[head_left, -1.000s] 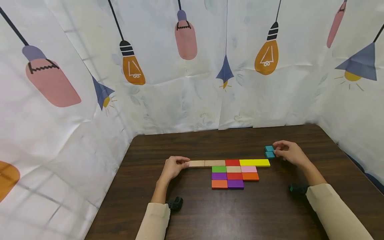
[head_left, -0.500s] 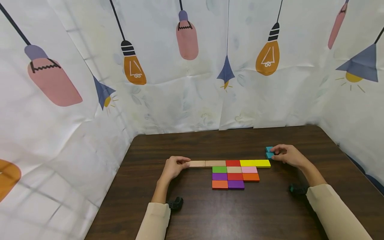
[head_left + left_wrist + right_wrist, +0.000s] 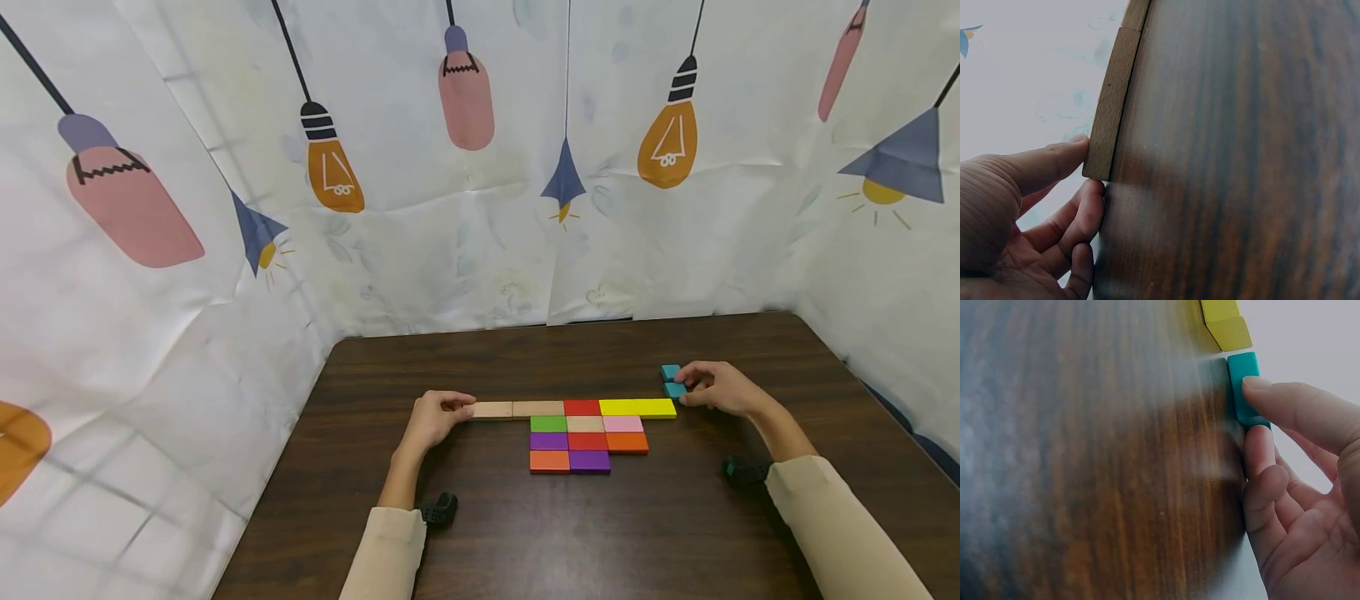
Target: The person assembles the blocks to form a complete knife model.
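My left hand (image 3: 437,417) is at the left end of a row of flat blocks; its thumb and bent fingers pinch the end of a plain wooden block (image 3: 1110,109). To the right of that come another wooden block (image 3: 537,408), a red block (image 3: 581,407) and yellow blocks (image 3: 637,408). At the far right, my right hand (image 3: 723,389) holds the nearer of two teal blocks (image 3: 1244,384), thumb on its face and a finger at its end. This teal block lies just behind the yellow end, apart from it. The farther teal block (image 3: 670,372) sits beside the fingertips.
Below the row, touching it, lies a patch of several coloured blocks, among them green (image 3: 548,424), pink (image 3: 622,424), orange (image 3: 550,462) and purple (image 3: 589,462). All stand on a dark wooden table (image 3: 480,533). A patterned cloth (image 3: 480,250) hangs behind it.
My right hand has moved left and slightly nearer, onto the teal blocks. The nearer teal block has shifted slightly away from the farther one. My left hand has stayed in place.
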Motion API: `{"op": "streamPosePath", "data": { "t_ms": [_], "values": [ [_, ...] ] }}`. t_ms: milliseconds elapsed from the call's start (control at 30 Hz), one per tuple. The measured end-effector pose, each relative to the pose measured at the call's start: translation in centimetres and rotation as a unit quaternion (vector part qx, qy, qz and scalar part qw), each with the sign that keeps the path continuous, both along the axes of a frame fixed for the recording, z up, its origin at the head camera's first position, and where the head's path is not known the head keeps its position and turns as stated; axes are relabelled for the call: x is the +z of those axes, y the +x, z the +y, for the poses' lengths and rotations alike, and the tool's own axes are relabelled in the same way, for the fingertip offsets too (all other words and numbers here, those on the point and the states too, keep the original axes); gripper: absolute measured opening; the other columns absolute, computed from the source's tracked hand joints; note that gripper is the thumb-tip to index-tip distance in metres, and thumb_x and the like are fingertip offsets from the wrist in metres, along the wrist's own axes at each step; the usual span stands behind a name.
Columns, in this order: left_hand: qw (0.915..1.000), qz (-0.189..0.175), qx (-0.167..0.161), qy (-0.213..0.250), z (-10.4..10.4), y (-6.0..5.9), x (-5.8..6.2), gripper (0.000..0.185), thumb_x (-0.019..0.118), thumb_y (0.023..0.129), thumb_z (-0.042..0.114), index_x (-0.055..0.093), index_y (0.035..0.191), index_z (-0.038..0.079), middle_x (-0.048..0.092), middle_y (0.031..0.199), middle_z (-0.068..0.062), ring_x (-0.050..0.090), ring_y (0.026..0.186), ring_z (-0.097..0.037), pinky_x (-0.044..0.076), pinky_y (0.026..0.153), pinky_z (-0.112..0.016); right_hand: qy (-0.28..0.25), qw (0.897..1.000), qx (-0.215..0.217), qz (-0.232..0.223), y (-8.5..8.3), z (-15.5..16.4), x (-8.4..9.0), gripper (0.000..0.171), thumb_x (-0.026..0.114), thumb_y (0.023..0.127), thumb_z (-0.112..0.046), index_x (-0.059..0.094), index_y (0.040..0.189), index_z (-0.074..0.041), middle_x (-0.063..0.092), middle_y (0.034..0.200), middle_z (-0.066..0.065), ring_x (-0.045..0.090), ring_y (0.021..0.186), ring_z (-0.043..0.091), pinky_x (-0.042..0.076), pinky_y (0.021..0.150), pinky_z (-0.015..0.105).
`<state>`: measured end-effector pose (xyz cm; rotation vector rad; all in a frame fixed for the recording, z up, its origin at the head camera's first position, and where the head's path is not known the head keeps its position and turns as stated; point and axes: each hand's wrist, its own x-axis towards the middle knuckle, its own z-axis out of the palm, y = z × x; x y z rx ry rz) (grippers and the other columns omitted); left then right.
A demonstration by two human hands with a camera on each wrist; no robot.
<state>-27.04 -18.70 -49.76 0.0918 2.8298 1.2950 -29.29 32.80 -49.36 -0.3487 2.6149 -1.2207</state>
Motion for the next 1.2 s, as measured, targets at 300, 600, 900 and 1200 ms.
{"op": "streamPosePath", "data": {
  "t_ms": [300,600,900,1200],
  "values": [
    [1.0,-0.003,0.003,0.001,0.0,0.1,0.1,0.014,0.075,0.083,0.025,0.077,0.097,0.025,0.068,0.08,0.003,0.057,0.071,-0.014,0.046,0.062,-0.028,0.005,1.0,-0.001,-0.009,-0.3,0.0,-0.2,0.044,0.075,0.084,-0.023,0.058,0.12,-0.001,0.053,0.104,0.016,0.05,0.068,0.013,0.044,0.056,0.028],
    [1.0,-0.001,0.001,0.001,0.0,0.2,0.1,0.014,0.075,0.083,0.024,0.077,0.097,0.025,0.069,0.081,0.002,0.057,0.071,-0.012,0.046,0.062,-0.027,0.016,1.0,-0.008,-0.002,-0.2,-0.2,-0.2,0.045,0.075,0.084,-0.025,0.06,0.119,-0.002,0.056,0.098,0.012,0.049,0.068,0.013,0.045,0.056,0.027],
    [1.0,0.002,0.0,0.002,0.0,0.2,0.2,0.014,0.075,0.084,0.025,0.077,0.097,0.026,0.069,0.081,0.003,0.057,0.07,-0.014,0.046,0.062,-0.029,0.016,0.999,-0.023,0.023,0.4,0.1,-0.3,0.041,0.074,0.085,-0.024,0.061,0.118,-0.003,0.055,0.096,0.013,0.051,0.069,0.014,0.049,0.058,0.029],
    [1.0,-0.002,0.001,0.0,0.0,0.1,0.1,0.013,0.075,0.084,0.026,0.077,0.097,0.026,0.069,0.081,0.003,0.057,0.07,-0.014,0.046,0.062,-0.029,0.034,0.996,-0.028,0.083,2.3,0.1,0.6,0.037,0.074,0.086,-0.028,0.064,0.115,-0.007,0.058,0.094,0.009,0.052,0.073,0.011,0.047,0.062,0.024]
  ]
}}
